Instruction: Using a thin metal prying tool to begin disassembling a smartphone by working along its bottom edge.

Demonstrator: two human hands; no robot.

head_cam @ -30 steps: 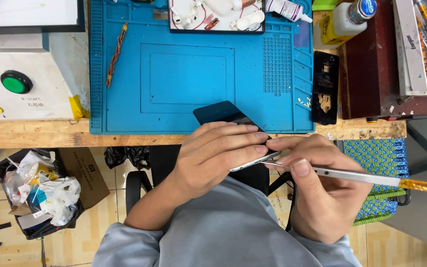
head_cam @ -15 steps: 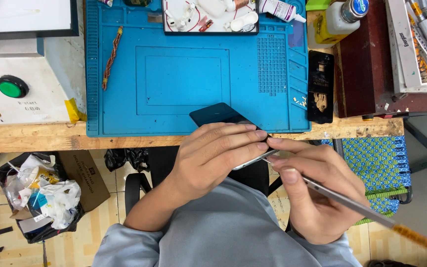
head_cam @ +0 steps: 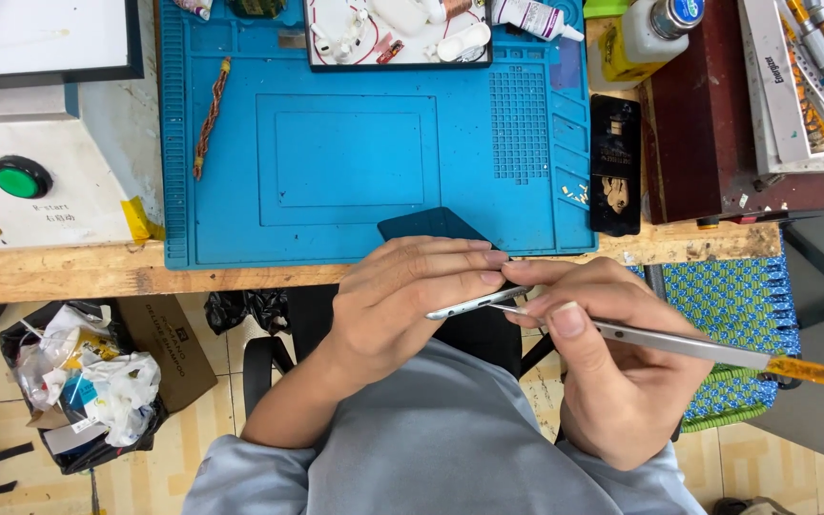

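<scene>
My left hand (head_cam: 412, 296) grips a dark smartphone (head_cam: 431, 229) on edge, just in front of the wooden bench edge; its silver side frame (head_cam: 474, 303) shows below my fingers. My right hand (head_cam: 603, 362) holds a long thin metal pry tool (head_cam: 698, 345) with an amber handle end (head_cam: 813, 372). The tool's tip rests against the phone's silver edge. Both hands touch at the fingertips over my lap.
A blue work mat (head_cam: 355, 153) covers the wooden bench (head_cam: 69, 272). A black phone part (head_cam: 614, 176) lies right of it, small screws (head_cam: 574, 194) nearby. A tray of white parts (head_cam: 393, 33) sits at the back, a white machine with a green button (head_cam: 21, 177) at left, a bin bag (head_cam: 88, 381) below.
The pry tool swung down to the right, then came back up nearly level. Both hands stay on the phone's edge.
</scene>
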